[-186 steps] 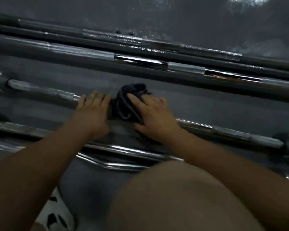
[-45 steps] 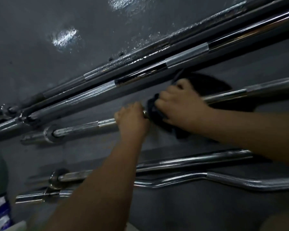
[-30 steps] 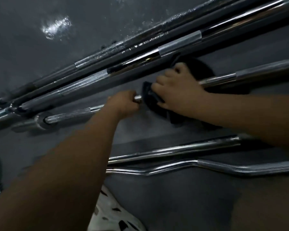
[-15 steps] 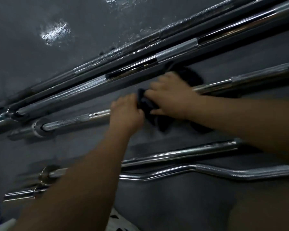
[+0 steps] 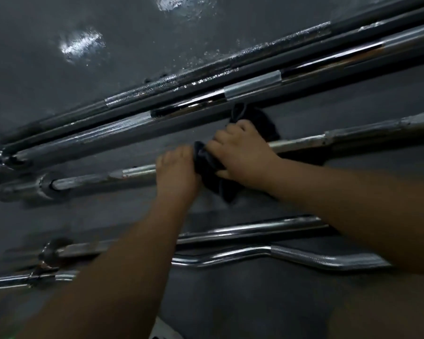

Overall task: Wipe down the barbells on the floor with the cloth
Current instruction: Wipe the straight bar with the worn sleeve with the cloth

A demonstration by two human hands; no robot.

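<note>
Barbells [image 5: 252, 81] on the dark floor [image 5: 59, 99], laid side by side and slanting up toward the right of view. Under the cloth at this moment: the middle bar [image 5: 304, 143], with two long far bars [image 5: 181, 77] beyond it and a straight bar [image 5: 255, 226] and a curl bar [image 5: 304, 258] on the near side.

Left hand [image 5: 176, 172]: curled over the bare shaft of the middle bar, gripping it just left of the cloth. Right hand [image 5: 242, 155]: fingers wrapped over the dark cloth [image 5: 206, 165], clamping it round the same shaft, right up against the left hand.

Likely trouble from here, as a judgement only:
- Rolling of the middle bar on the smooth floor with any slackening of the left grip, then a knock against a neighbour.
- Pinched left fingers from a leftward stroke, given no gap between the hands.
- Grit picked up and smeared back on, from the loose cloth tail trailing below the shaft and the bunch lying beyond it on the floor.
- Underside left unwiped without a turn of the bar.

Looks of the metal: middle bar dull grey and patchy, with a collar [image 5: 47, 184] near its left end. Far bars dark, with bright knurled bands and speckled glints. Near pair far shinier, knurling plain on the curl bar.
</note>
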